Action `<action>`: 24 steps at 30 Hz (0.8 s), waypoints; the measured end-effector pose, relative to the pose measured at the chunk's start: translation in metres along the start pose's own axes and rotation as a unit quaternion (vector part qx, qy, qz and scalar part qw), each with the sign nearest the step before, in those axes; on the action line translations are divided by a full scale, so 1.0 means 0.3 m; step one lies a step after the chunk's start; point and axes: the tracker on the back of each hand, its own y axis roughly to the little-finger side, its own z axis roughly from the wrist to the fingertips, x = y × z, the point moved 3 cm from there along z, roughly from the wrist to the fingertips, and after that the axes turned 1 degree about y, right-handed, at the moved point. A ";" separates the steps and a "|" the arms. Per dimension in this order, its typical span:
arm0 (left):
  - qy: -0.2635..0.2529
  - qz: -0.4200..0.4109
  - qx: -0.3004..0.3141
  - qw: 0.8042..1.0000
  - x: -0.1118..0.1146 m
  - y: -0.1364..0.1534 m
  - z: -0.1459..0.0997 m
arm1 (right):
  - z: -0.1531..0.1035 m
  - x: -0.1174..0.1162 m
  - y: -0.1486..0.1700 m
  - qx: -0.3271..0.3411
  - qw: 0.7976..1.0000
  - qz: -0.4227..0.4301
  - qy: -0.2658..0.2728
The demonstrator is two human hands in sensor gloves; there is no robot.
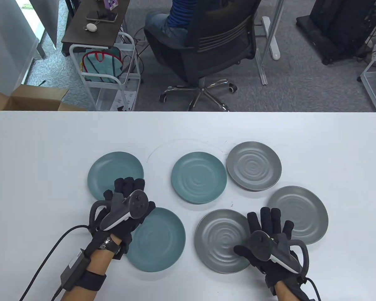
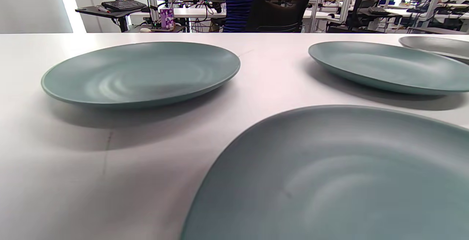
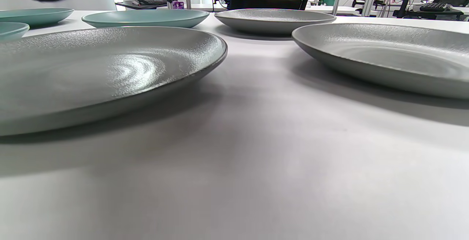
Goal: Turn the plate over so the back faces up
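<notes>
Six plates lie face up on the white table (image 1: 50, 156). Three are teal: far left (image 1: 112, 171), middle (image 1: 199, 177) and near (image 1: 158, 241). Three are grey: back (image 1: 253, 165), right (image 1: 304, 210) and near (image 1: 219, 238). My left hand (image 1: 130, 188) is open and empty, its fingers over the near edge of the far-left teal plate (image 2: 141, 73), beside the near teal plate (image 2: 340, 181). My right hand (image 1: 253, 232) is open with fingers spread, low between the near grey plate (image 3: 91, 71) and the right grey plate (image 3: 388, 53), its thumb over the near grey plate's right side.
Beyond the table's far edge a person sits in a black office chair (image 1: 213, 53). A white cart (image 1: 109, 75) and a cardboard box (image 1: 28, 97) stand at the far left. A cable (image 1: 47, 250) runs from my left wrist across the table's near left.
</notes>
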 end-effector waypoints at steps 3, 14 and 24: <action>0.012 0.017 -0.012 1.000 -0.004 -0.002 0.049 | 0.000 -0.001 0.000 0.000 1.000 -0.001 -0.001; 0.066 0.046 -0.080 0.994 0.075 0.069 0.173 | -0.010 0.015 0.011 -0.001 1.000 0.005 0.009; 0.113 0.054 -0.100 0.987 0.165 0.098 0.210 | -0.010 0.012 0.013 -0.002 1.000 0.000 0.003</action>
